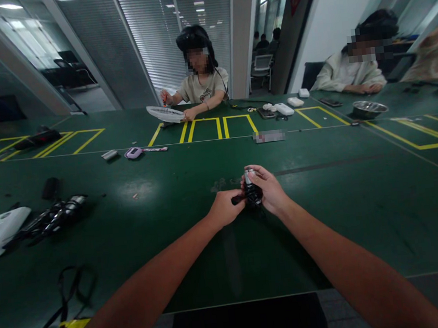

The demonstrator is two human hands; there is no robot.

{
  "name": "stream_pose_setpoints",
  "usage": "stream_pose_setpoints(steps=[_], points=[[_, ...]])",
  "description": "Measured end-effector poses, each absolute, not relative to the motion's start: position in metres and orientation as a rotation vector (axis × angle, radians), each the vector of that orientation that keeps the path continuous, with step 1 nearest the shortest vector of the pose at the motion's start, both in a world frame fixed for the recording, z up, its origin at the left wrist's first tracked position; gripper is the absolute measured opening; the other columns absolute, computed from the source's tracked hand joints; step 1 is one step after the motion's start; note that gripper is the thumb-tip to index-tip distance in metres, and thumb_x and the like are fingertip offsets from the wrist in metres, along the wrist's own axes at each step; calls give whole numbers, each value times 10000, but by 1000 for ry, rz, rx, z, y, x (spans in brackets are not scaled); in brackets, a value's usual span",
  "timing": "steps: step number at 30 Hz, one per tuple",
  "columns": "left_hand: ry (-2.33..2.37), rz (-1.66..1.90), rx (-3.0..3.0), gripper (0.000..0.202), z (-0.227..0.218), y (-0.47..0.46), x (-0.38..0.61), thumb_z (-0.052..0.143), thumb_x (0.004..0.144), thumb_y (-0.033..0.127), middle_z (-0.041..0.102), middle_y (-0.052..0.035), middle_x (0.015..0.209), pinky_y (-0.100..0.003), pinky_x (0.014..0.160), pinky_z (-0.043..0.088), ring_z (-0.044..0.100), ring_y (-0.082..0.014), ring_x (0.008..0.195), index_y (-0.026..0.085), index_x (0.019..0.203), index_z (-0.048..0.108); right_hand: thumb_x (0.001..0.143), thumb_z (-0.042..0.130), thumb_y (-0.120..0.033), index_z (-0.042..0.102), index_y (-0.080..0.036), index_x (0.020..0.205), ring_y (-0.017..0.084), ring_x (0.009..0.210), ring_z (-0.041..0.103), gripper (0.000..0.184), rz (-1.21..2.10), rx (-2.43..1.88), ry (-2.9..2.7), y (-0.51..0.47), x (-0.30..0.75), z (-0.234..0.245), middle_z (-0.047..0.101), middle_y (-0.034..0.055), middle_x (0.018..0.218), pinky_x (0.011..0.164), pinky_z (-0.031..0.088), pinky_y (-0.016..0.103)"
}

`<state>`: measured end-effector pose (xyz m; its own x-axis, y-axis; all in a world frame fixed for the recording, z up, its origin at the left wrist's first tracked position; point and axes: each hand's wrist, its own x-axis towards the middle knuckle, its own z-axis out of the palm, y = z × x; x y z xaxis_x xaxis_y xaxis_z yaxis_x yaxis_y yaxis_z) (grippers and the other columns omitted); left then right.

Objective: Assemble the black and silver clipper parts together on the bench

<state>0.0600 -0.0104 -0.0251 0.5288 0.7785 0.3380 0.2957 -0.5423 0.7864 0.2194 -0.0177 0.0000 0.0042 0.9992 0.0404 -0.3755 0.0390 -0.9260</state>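
Over a green desk [199,275], the right grip [271,187] is curled snugly around a silver-and-black cylindrical device [250,177]; the left grip [227,208] pinches a short dark piece [238,200] beside it. Thin black cord [252,196] looks mostly wound, perhaps only its end left. A white plastic case [2,233] lies far left, out of the way.

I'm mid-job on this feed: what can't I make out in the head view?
- Head view: part of the silver-and-black object, covered by the right hand.
- Head view: how the left hand grips; its fingertips are lost against the object's dark lower part.
- Head view: the white object's far end, cut off by the left edge.
- Head view: print on the small strip, blurred by pixelation.
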Motion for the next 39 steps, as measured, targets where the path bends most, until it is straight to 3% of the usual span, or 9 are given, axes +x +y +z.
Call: stream_pose_setpoints(steps=[8,17,23,34,39], points=[[746,901,1931,295,-32,-12,64,586,819,111,693,-98,1046,-377,889,531,667,-205,972,149,1111,572,771,674,-409,645,-230,1070,154,788,612,349,965,-1119,-1234,-9,226,-16,667,4,865,767,481,303],[752,878,1848,236,-35,-10,65,621,785,90,672,-79,956,-387,867,536,669,-201,936,168,972,500,763,680,-414,682,-234,1074,174,884,621,359,1006,-1140,-1204,-10,223,-18,683,16,942,815,476,308],[754,870,1825,234,-32,-11,65,623,774,84,654,-53,917,-359,838,527,662,-194,919,175,926,470,723,721,-412,694,-221,1045,157,843,627,376,1151,-1095,-1072,-10,223,-15,690,9,913,783,483,291],[900,904,1994,131,-30,-11,64,643,825,199,670,-25,865,-305,760,503,657,-174,815,183,908,543,676,773,-385,698,-220,1028,135,778,626,396,1311,-1028,-953,-9,224,-12,688,7,884,732,487,271],[1020,867,2200,191,-27,-6,59,704,793,304,655,-13,809,-300,680,477,618,-173,721,188,870,573,670,787,-364,698,-219,1040,137,786,629,408,1348,-1012,-930,-9,224,-12,692,8,883,741,492,276]])
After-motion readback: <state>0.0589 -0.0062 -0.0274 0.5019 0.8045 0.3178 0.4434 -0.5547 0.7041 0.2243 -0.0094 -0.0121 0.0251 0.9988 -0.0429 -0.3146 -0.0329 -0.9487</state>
